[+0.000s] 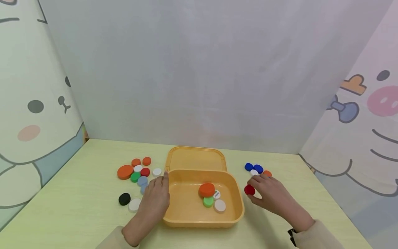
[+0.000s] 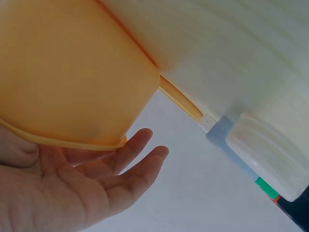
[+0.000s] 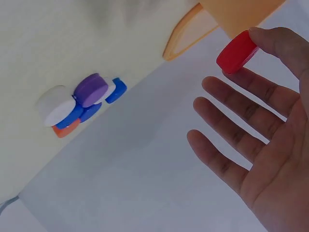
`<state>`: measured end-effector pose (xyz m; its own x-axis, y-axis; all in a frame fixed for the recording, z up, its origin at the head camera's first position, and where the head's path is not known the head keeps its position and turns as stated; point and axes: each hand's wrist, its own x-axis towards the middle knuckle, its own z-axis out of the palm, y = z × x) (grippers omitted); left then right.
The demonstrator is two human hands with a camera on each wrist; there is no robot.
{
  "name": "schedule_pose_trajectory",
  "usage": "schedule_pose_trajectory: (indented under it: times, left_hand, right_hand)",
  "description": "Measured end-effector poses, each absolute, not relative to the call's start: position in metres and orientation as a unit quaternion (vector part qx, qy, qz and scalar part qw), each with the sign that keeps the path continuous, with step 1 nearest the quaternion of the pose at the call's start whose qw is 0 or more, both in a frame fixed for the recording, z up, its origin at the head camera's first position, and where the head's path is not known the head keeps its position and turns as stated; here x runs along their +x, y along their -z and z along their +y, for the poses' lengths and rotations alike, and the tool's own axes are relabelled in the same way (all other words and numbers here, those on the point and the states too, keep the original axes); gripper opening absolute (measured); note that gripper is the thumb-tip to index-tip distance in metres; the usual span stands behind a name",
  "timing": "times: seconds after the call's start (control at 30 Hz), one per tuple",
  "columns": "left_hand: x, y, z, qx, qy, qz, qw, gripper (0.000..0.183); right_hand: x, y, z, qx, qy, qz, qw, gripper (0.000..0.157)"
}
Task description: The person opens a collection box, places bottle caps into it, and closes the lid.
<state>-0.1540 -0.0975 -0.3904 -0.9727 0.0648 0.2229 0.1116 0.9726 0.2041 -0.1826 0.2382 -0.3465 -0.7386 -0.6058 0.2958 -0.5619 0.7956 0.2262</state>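
Note:
My right hand [image 1: 268,192] pinches a red bottle cap [image 3: 237,52] between thumb and index finger, right of an orange-yellow plastic box [image 1: 183,217]. The right wrist view shows its other fingers stretched out, touching nothing. At the box's left rim rests my left hand [image 1: 157,197], fingers loosely extended along the edge. The left wrist view has the rim crossing before part of these fingers. In the box lie a large orange cap [image 1: 207,190], a light green cap [image 1: 208,202], a white cap [image 1: 219,206] and a white printed cap [image 1: 217,194].
The box's lid [image 1: 196,159] lies behind it. Left are several caps, including a large orange one [image 1: 125,172], a green one [image 1: 135,177] and a black one [image 1: 124,199]. Beyond my right hand sit blue caps [image 1: 258,168] and a purple cap [image 3: 91,90]. A grey curtain [image 1: 199,86] closes the back.

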Motion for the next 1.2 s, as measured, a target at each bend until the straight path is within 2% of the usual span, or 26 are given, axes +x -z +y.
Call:
schedule_pose_trajectory:
  times: [0.37,0.9,1.2]
  left_hand:
    - [-0.154,0.389,-0.097,-0.043,0.109,-0.988,0.101,0.062]
    - [-0.154,0.39,-0.097,-0.042,0.105,-0.988,0.102,0.062]
    - [-0.153,0.389,-0.097,-0.044,0.101,-0.989,0.102,0.063]
  right_hand:
    - [-0.193,0.338,0.209,0.346,0.049,-0.921,0.172,0.024]
    - [-0.194,0.349,0.176,0.342,0.045,-0.935,0.081,0.031]
    - [-0.197,0.362,0.173,0.353,0.045,-0.932,0.067,0.032]
